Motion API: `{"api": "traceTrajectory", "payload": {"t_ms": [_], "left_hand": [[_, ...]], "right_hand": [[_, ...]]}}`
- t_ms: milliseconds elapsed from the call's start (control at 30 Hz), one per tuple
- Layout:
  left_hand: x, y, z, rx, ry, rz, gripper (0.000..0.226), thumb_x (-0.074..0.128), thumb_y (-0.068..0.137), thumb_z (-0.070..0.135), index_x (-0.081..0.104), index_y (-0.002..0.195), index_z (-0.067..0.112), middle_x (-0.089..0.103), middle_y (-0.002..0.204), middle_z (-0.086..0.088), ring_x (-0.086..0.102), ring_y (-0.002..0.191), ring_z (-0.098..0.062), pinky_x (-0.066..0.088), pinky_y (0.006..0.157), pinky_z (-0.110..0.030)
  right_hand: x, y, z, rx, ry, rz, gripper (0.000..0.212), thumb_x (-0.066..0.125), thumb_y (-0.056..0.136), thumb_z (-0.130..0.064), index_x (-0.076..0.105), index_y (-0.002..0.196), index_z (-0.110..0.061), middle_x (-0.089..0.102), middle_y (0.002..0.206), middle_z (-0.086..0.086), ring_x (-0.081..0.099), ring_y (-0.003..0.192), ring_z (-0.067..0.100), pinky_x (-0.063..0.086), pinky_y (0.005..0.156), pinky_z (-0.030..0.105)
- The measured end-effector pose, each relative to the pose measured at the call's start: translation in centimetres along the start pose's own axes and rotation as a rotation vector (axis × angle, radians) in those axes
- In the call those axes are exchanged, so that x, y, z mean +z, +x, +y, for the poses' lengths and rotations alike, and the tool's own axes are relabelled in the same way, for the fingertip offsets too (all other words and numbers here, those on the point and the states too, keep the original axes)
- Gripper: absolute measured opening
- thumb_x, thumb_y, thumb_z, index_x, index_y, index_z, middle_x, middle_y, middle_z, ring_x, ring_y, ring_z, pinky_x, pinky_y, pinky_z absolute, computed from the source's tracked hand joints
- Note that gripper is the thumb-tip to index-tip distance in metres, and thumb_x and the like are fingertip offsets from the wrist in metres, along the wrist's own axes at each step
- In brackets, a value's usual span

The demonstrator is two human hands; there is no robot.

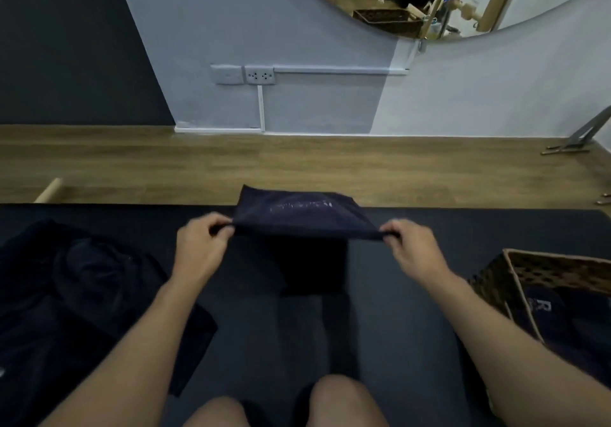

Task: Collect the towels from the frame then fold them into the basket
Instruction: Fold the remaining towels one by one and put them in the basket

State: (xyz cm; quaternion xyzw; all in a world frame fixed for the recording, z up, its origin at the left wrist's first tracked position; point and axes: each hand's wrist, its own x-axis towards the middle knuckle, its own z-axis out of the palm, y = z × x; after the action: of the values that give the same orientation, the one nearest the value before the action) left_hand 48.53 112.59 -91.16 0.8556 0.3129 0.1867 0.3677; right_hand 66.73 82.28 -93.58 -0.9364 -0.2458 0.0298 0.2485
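Towel (299, 220), dark blue, is in the middle of the frame, held up over the black mat (396, 294). The left hand (201, 241) pinches its left corner and the right hand (410, 244) pinches its right corner, with the fingers curled tight on the cloth. The top part tips away toward the wall (faint pale writing shows on it). More dark towels (82, 277) lie in a heap at the lower left. A woven basket (496, 281) sits at the lower right with a folded dark towel (549, 314) inside (it has a white letter R). Behind the mat is the brown wood floor (297, 162).
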Motion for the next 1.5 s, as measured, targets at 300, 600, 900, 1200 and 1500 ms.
{"api": "traceTrajectory", "payload": {"t_ms": [300, 600, 900, 1200, 1500], "left_hand": [[5.7, -8.8, -9.8, -0.268, 0.194, -0.447, 0.023, 0.068, 0.089, 0.008, 0.073, 0.081, 0.028, 0.072, 0.082, 0.003, 0.067, 0.081, -0.015, 0.049, 0.073, -0.023], [10.0, 1.0, -8.9, -0.21, 0.274, -0.215, 0.012, 0.063, 0.093, 0.026, 0.073, 0.1, 0.027, 0.071, 0.105, -0.007, 0.063, 0.1, -0.029, 0.053, 0.086, -0.042], [15.0, 6.2, -12.5, -0.376, 0.292, -0.234, 0.017, 0.062, 0.095, 0.028, 0.07, 0.107, 0.02, 0.068, 0.105, -0.01, 0.062, 0.099, -0.03, 0.052, 0.084, -0.038], [15.8, 4.9, -14.9, -0.642, 0.268, -0.391, 0.072, 0.07, 0.08, 0.057, 0.039, 0.127, 0.012, 0.054, 0.122, -0.011, 0.054, 0.114, -0.034, 0.045, 0.09, -0.042], [15.2, 4.8, -14.6, -0.41, 0.149, -0.187, 0.028, 0.07, 0.086, 0.036, 0.063, 0.111, 0.025, 0.063, 0.117, -0.005, 0.057, 0.111, -0.028, 0.042, 0.101, -0.051]], "right_hand": [[8.5, -10.5, 6.1, 0.214, -0.057, -0.575, 0.023, 0.062, 0.092, -0.01, 0.074, 0.109, -0.021, 0.072, 0.11, 0.002, 0.066, 0.1, 0.017, 0.048, 0.084, 0.02], [9.4, 0.2, 6.9, 0.284, -0.022, -0.235, 0.016, 0.067, 0.09, -0.02, 0.071, 0.104, -0.024, 0.073, 0.105, -0.003, 0.066, 0.101, 0.022, 0.052, 0.088, 0.034], [15.1, 5.3, 8.7, 0.324, 0.008, -0.133, 0.016, 0.063, 0.093, -0.024, 0.072, 0.106, -0.027, 0.073, 0.103, -0.003, 0.064, 0.103, 0.021, 0.05, 0.088, 0.032], [18.2, 7.4, 8.5, 0.357, -0.084, -0.358, 0.058, 0.069, 0.088, -0.037, 0.047, 0.14, -0.024, 0.047, 0.138, 0.006, 0.042, 0.126, 0.031, 0.04, 0.101, 0.042], [16.2, 3.5, 7.5, 0.818, 0.697, -0.253, 0.027, 0.077, 0.078, -0.017, 0.065, 0.101, -0.009, 0.073, 0.102, 0.008, 0.069, 0.094, 0.026, 0.051, 0.074, 0.033]]}}
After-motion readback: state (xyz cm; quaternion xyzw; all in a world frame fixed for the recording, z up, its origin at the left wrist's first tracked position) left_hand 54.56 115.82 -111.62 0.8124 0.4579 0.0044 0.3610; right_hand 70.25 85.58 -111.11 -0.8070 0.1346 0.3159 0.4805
